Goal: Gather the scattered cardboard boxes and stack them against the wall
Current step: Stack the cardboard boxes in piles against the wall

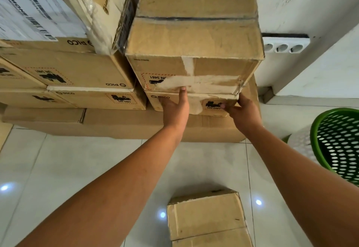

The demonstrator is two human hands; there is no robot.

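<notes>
Both hands (pixel 175 108) (pixel 244 110) against lower box (pixel 194 102) (stacked)

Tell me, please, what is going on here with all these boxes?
A person is stacking cardboard boxes against the wall. Both hands, left hand and right hand, are at the stack, under the top box. Another loose box lies on the tiled floor nearby, beside a green basket.
</notes>
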